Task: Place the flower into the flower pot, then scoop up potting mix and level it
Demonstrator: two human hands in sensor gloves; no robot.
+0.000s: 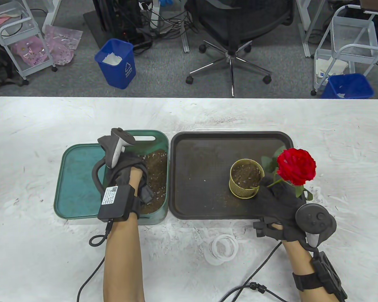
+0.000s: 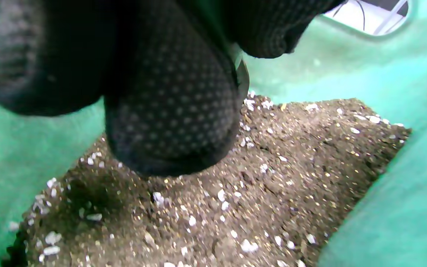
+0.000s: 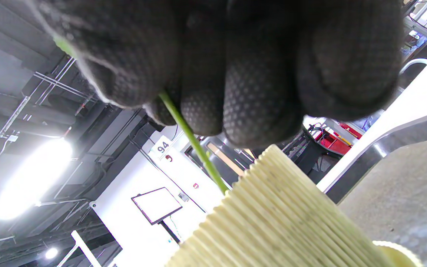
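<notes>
My right hand (image 1: 266,186) pinches the green stem (image 3: 198,148) of a red rose (image 1: 296,169) just to the right of the ribbed yellow pot (image 1: 239,189). The stem's lower end runs behind the pot's rim (image 3: 284,215), and the bloom leans out to the right. The pot stands on the black tray (image 1: 201,170) with some mix in it. My left hand (image 1: 143,188) reaches down into the green box (image 1: 163,138), fingers (image 2: 172,122) curled just over the potting mix (image 2: 272,178). A thin grey edge of a scoop (image 2: 243,76) shows between them; the rest is hidden.
The box's green lid (image 1: 78,179) lies open to the left of the box. White plastic rings (image 1: 222,248) lie near the table's front edge, and the gloves' cables trail there. Beyond the table's far edge stand an office chair, blue bins and white carts.
</notes>
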